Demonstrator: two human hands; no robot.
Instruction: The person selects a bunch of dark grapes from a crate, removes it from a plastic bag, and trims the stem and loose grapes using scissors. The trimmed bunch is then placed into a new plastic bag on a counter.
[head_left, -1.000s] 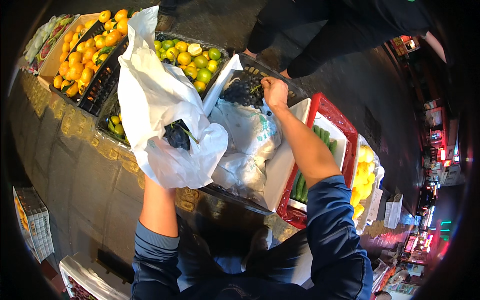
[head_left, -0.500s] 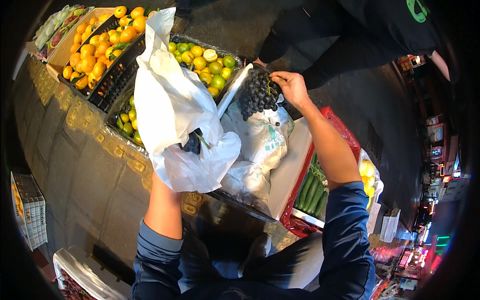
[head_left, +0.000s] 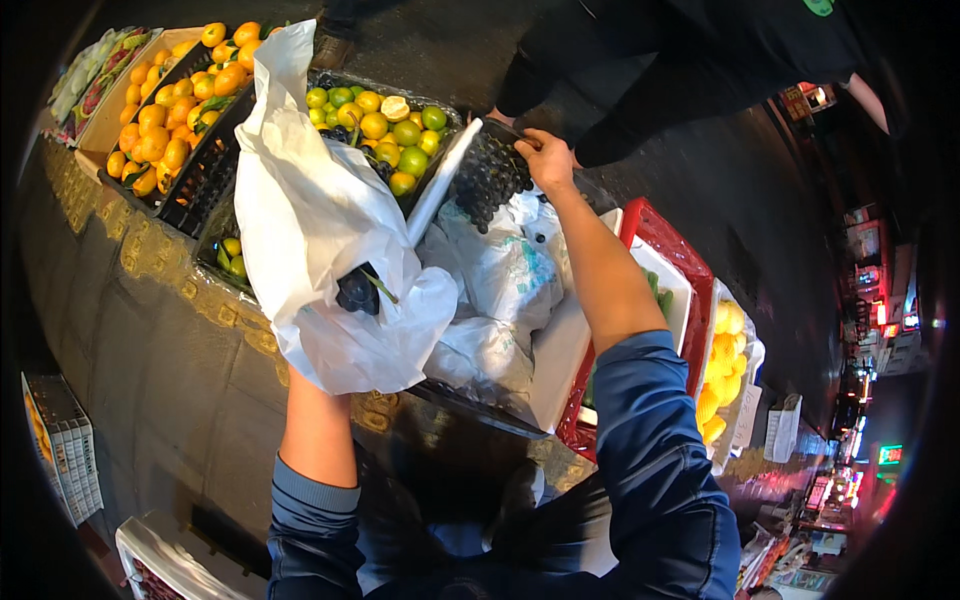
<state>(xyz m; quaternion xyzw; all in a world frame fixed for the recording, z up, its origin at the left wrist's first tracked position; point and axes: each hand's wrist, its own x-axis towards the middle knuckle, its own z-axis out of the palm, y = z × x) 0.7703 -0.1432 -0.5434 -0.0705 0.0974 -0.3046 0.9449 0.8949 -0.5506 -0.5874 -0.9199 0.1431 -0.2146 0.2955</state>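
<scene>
– Right hand?
– Pinching the top of the black grape bunch, by the crate's far edge
– And the left hand?
– Covered by the white bag, so I can't tell its grip; dark fruit shows inside

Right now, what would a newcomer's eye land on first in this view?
Probably the big white plastic bag left of centre, with dark fruit showing in its opening. Next, up and to its right, the right hand at a bunch of dark grapes. Then the bright orange fruit heaped at upper left.
</scene>
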